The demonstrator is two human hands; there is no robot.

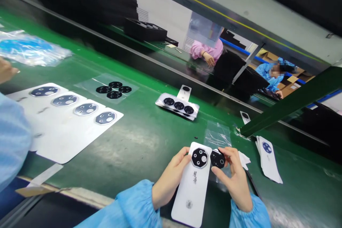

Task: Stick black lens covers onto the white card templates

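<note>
A green workbench (144, 155) runs beneath a pale overhead beam (245, 10). A green post (294, 101) rises from it; a white wall (169, 12) stands behind.

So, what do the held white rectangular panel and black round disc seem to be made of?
White rectangular panel: probably plastic or coated card, matte, no sharp reflections. Black round disc: perhaps glass or plastic, glossy, with a bright glint.

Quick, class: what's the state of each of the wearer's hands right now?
Left hand: holding the white rectangular panel.
Right hand: holding the round black disc.
</note>
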